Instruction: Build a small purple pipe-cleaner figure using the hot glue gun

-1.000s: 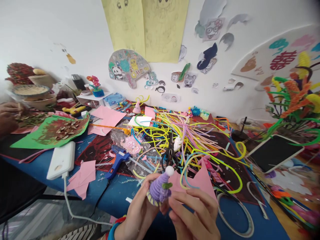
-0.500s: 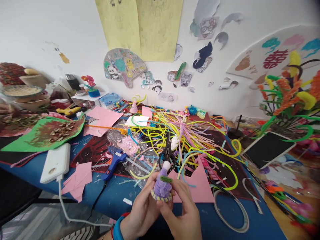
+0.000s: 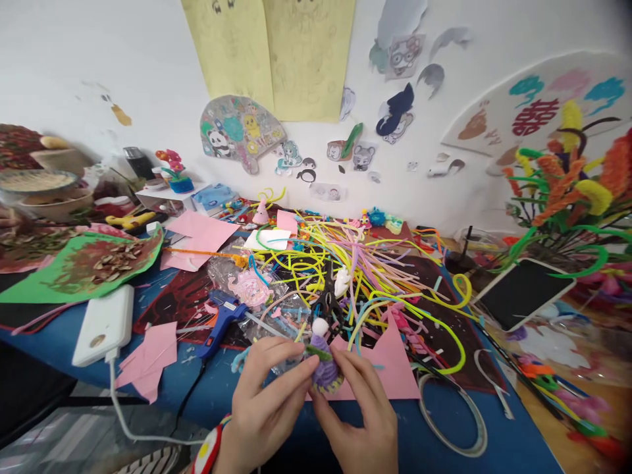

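Observation:
Both my hands hold a small purple pipe-cleaner cone hat (image 3: 323,367) with a white pompom on top and a yellowish rim. My left hand (image 3: 264,408) pinches a short green pipe-cleaner piece (image 3: 318,353) against the cone's side. My right hand (image 3: 363,421) grips the cone from the right and below. They are above the near edge of the blue table (image 3: 232,388), just in front of a pink paper sheet (image 3: 390,368).
A heap of coloured pipe cleaners (image 3: 345,270) covers the table's middle, with black scissors (image 3: 328,299) in it. A blue glue gun (image 3: 222,316) and white power bank (image 3: 103,322) lie left. A tablet (image 3: 523,293) and pipe-cleaner flowers (image 3: 567,191) stand right.
My hands have lowered the purple cone and moved it slightly away from me. My left fingers have come over its side onto the green piece.

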A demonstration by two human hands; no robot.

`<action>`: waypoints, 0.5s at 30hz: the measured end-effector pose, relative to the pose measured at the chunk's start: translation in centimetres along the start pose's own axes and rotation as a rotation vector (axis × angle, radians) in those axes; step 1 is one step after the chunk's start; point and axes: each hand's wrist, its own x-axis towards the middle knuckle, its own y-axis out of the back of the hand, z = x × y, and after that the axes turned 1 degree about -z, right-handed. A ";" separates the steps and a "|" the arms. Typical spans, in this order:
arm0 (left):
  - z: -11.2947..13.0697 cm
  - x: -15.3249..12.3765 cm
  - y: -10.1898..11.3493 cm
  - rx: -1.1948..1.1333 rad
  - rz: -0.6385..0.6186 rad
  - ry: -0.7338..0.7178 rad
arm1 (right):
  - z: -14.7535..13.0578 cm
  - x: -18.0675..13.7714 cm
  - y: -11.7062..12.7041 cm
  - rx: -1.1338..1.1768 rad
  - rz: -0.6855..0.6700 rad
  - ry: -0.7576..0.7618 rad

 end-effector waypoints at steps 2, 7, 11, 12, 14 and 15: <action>0.1 0.3 0.0 0.045 -0.031 -0.031 | -0.1 0.1 -0.2 -0.040 0.019 0.024; -0.2 0.5 0.1 0.145 -0.061 -0.086 | -0.1 0.4 -0.5 -0.105 0.091 0.086; -0.4 0.5 0.2 0.171 -0.083 -0.087 | -0.2 0.4 -1.0 -0.159 0.117 0.135; -0.5 0.5 0.2 0.167 -0.083 -0.080 | -0.2 0.4 -1.1 -0.162 0.123 0.137; -0.6 0.3 0.0 0.131 -0.054 -0.059 | -0.1 0.5 -1.0 -0.124 0.124 0.106; -0.6 0.1 -0.1 0.096 -0.019 -0.043 | 0.0 0.5 -0.7 -0.081 0.117 0.064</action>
